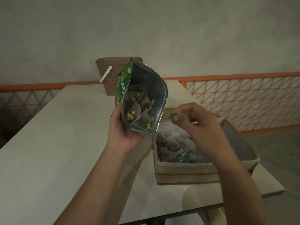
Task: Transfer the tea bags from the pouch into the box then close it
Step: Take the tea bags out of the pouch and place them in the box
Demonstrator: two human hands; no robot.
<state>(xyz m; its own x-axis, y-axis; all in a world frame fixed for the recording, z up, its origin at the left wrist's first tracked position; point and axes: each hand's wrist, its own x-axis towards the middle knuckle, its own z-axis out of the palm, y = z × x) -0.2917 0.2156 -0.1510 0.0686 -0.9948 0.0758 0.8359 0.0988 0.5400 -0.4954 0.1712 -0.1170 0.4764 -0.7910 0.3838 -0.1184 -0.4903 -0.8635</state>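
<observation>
Over the pale bench [48, 143], the left hand [123, 129] is gripping the green foil zip pouch [146, 88] near its lower edge, fingers wrapped under it, mouth tilted open toward the camera; inside, grey mesh pyramid tea bags [138, 111] are lying loose, several left; the right hand [194, 120] is pinching one tea bag [172, 115] between thumb and fingertips, hovering above the open tan cardboard box [183, 171]; the box is sitting on the bench just right of the pouch, lid flap [238, 142] leaning open on the far right side, a heap of bags with strings and a teal tag already lying inside.

Handling, judged: bags looking very light, soft, easily crushed; strings likely tangling, so pinching the mesh body lightly seems best; pouch foil seeming thin, floppy and slippery, so holding it low is keeping the mouth open; box card fairly stiff, lid best taken at its free edge; a brown woven-look plastic basket [113, 69] is standing behind.
</observation>
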